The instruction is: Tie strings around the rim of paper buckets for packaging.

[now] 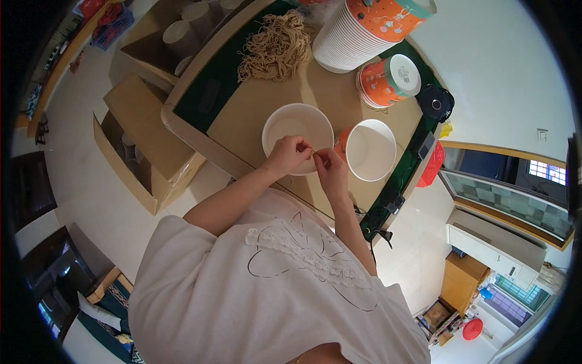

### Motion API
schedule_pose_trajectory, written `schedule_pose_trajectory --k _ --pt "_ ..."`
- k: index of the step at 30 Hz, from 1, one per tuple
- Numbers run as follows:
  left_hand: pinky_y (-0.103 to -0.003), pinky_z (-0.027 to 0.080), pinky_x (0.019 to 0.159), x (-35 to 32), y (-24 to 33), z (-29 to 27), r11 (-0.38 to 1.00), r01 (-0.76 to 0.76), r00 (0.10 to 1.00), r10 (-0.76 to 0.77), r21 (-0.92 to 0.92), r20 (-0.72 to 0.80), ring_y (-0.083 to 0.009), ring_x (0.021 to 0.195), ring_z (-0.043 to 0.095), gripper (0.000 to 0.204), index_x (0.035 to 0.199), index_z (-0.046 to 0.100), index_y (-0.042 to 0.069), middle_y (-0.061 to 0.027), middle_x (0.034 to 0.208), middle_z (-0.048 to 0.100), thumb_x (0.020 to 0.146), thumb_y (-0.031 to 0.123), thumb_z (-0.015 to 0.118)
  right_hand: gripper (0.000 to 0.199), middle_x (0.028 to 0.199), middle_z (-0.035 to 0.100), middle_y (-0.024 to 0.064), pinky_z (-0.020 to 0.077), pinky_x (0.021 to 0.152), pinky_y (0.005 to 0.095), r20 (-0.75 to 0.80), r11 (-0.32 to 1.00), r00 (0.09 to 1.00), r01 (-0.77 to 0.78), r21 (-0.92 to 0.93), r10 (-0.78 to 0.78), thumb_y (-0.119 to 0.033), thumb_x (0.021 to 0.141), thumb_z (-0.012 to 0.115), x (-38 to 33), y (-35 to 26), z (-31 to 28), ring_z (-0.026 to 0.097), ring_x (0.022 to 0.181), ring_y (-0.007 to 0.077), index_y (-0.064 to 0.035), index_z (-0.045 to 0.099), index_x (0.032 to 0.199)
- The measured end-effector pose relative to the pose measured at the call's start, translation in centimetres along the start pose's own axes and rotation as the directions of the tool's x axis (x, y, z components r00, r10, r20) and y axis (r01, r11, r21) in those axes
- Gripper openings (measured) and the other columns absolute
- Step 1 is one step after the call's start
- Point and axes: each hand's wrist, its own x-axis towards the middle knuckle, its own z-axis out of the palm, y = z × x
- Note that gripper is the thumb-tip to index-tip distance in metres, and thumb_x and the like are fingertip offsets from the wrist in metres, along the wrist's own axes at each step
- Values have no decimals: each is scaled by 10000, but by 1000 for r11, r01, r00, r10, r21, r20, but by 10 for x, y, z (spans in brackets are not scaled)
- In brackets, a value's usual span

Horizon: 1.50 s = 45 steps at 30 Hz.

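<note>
Beneath the person's forearms: a table (209, 91), green along its border, with a tan sheet (236, 136) covering much of the middle.
Cartons: on the floor to the person's left, one open carton (142, 130) with a raised flap; behind it a second carton (148, 48) holds pale cylinders (180, 37).
Tall stack: nested paper buckets (348, 39) at the far side, white rims packed close, orange and teal at one end.
Pair of buckets: left bucket (315, 118) nearest the hands, its white inside facing up; right bucket (370, 148) just beside it, orange outside, its mouth turned toward the person.
Tangle: a heap of tan string (276, 48) left of the tall stack.
Short stack: orange buckets (388, 82), pale base showing.
Hands: left hand (291, 156) above the left bucket, right hand (332, 173) close by, near the gap between both buckets.
Fan: small and black (436, 103), at the table's right edge.
Fingertips: those of both hands pinch together, nearly meeting, on a tiny tan bit (312, 154) over the left bucket; I cannot tell what it is.
</note>
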Motion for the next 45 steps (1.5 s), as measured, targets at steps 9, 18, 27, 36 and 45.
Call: schedule_pose_trajectory --k 9,18,27,36,45 --pt "-258 512 640 2 -7 3 998 17 1000 -17 68 -9 -131 703 652 95 832 620 -18 -78 748 661 817 74 604 67 734 608 108 454 538 293 11 998 1000 26 -50 -25 -61 793 621 0 -1 2 592 589 192 -19 615 845" --pt "-262 509 652 -1 3 -2 998 -10 1000 9 68 13 -135 708 650 118 832 630 -16 -81 750 667 833 98 600 55 733 609 102 456 540 284 -14 999 999 38 -10 -38 -54 800 614 0 -1 3 595 589 178 -22 612 845" --pt "-259 509 651 0 -2 1 999 25 1000 -25 36 -7 -132 710 648 118 835 619 -23 -86 761 665 849 89 585 66 735 611 100 453 542 284 -12 1000 1000 20 -8 -21 -55 797 621 -1 -1 4 584 585 172 -42 622 862" --pt "-258 503 634 2 1 0 997 29 1000 -28 72 -14 -127 698 645 123 829 619 -16 -81 745 660 850 103 593 106 731 602 109 448 537 300 -26 998 998 51 -48 -52 -77 808 625 2 0 5 581 582 191 -59 649 910" --pt "-262 498 620 2 1 0 998 32 999 -30 45 -34 -127 670 637 124 822 622 -11 -81 728 658 848 107 594 87 681 586 116 441 523 307 1 991 999 -36 -126 36 -90 803 625 1 -12 -1 567 549 194 -57 638 883"
